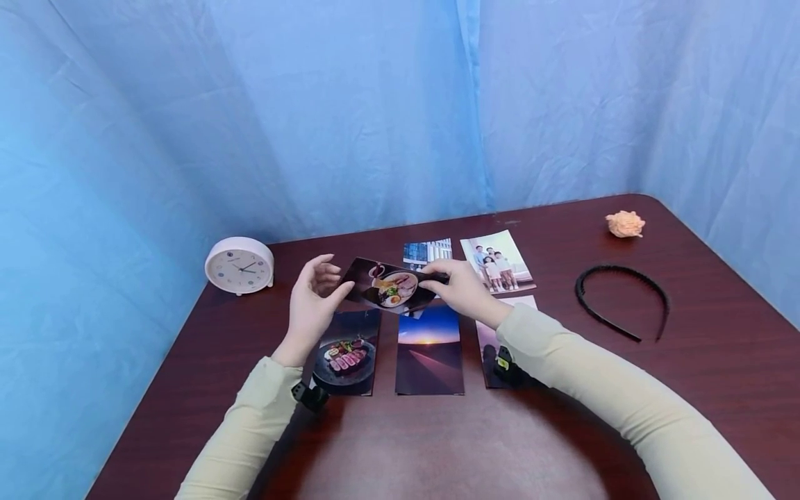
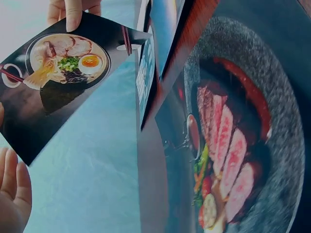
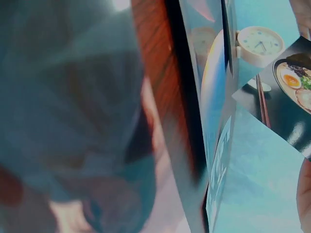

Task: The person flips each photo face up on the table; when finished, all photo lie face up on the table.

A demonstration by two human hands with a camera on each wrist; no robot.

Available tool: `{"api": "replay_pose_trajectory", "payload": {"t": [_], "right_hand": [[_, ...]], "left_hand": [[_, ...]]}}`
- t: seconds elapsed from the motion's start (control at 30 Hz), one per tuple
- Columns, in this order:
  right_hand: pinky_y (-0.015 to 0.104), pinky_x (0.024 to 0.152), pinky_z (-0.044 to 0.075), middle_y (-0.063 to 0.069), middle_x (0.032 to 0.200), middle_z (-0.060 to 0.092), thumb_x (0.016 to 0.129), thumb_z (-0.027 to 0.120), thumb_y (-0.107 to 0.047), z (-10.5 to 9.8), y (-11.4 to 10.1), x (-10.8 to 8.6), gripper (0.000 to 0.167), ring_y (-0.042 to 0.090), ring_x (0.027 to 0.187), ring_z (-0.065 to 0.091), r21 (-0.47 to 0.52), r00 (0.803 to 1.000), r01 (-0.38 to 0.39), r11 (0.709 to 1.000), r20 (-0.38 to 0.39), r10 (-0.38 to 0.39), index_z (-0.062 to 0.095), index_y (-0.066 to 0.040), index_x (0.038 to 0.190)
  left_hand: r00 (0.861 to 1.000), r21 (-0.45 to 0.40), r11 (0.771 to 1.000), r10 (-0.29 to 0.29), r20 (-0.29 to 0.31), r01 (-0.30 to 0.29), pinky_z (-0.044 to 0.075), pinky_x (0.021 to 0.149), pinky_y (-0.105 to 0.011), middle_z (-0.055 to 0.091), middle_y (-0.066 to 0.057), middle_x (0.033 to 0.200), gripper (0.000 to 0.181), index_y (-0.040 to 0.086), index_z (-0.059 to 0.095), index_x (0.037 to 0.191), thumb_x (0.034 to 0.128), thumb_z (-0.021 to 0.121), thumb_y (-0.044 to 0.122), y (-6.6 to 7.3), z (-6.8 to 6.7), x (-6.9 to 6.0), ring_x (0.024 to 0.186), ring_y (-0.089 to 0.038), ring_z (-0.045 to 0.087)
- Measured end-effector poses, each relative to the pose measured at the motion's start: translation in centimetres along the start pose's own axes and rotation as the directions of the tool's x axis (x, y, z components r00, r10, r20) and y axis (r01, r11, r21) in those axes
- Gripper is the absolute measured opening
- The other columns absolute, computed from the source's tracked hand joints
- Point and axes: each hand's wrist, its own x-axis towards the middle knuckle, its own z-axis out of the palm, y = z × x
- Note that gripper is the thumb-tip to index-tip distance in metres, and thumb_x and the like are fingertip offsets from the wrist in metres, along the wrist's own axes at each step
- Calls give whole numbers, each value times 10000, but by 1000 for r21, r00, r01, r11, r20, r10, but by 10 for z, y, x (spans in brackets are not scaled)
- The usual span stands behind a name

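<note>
A photo of a noodle bowl (image 1: 392, 290) is held up above the table. My right hand (image 1: 461, 283) pinches its right end, the thumb lying on the picture side. My left hand (image 1: 314, 295) is at the other end, its thumb touching the edge; in the left wrist view its fingers (image 2: 10, 187) extend apart from the photo. Beneath lie a sliced steak photo (image 1: 345, 357) and a sunset photo (image 1: 430, 357). Behind, a building photo (image 1: 428, 251) is partly covered by the held one. A family photo (image 1: 498, 264) lies to its right. Another photo (image 1: 489, 344) is partly hidden by my right forearm.
At the table's back left stands a round white clock (image 1: 240, 267). A black headband (image 1: 586, 305) lies on the right, with a peach-coloured ruffled item (image 1: 625, 223) behind it. Blue curtains (image 1: 375, 118) hang around the dark red table (image 1: 706, 361).
</note>
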Motion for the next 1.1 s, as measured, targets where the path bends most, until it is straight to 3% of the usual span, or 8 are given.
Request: {"api": "replay_pose_trajectory", "payload": {"t": [0.1,0.3,0.37,0.53,0.67,0.9,1.1], "right_hand": [[328,663,555,104,1023,695,870,685,-144,1,2,0,167,220,843,654,32,998,-68,997,6,68,716,-80,1020],[329,740,528,127,1005,698,886,668,-163,4,3,0,194,218,864,644,170,987,-150,974,-26,156,697,-57,1046],[298,727,503,145,970,699,887,667,-156,5,3,2,184,207,830,640,234,983,-157,959,-52,174,692,-35,1022],[202,717,502,192,964,687,881,671,-131,9,3,4,208,136,798,645,358,964,-195,913,-100,245,676,14,1030],[156,719,506,139,928,676,881,665,-97,14,2,4,236,59,779,620,463,940,-243,852,-106,325,653,47,1068],[174,622,486,18,855,635,888,651,-85,26,-5,6,251,76,733,564,596,876,-310,741,-125,466,627,55,1095],[243,641,508,-46,833,615,906,634,-114,33,-7,7,262,43,711,582,681,815,-344,646,-124,565,610,16,1132]], "left_hand": [[998,-74,996,-45,-53,41,478,871,-244,523,-252,1127,544,-34,434,1328,838,669,-37,7,0,-3,969,-222,557],[983,-197,978,-98,-154,66,463,802,-137,510,-230,1115,523,-28,416,1331,856,634,-54,-6,2,-3,917,-98,559],[978,-216,974,-111,-177,71,470,795,-138,518,-212,1104,504,-22,427,1321,862,635,-38,-9,3,-2,881,-24,553],[970,-252,963,-145,-195,93,486,771,-142,533,-186,1069,465,-20,450,1295,867,633,-27,-10,10,-3,855,-8,569],[972,-257,956,-181,-149,139,487,744,-133,552,-201,1048,429,-54,467,1262,865,629,-34,-13,22,-4,819,14,580],[969,-280,928,-245,39,246,512,722,-148,550,-193,1044,475,-70,391,1329,897,585,-28,-7,46,-8,797,-1,579],[976,-319,924,-216,25,213,498,661,-140,547,-208,1030,456,-59,404,1310,889,580,-55,-2,59,-8,789,-4,578]]}}
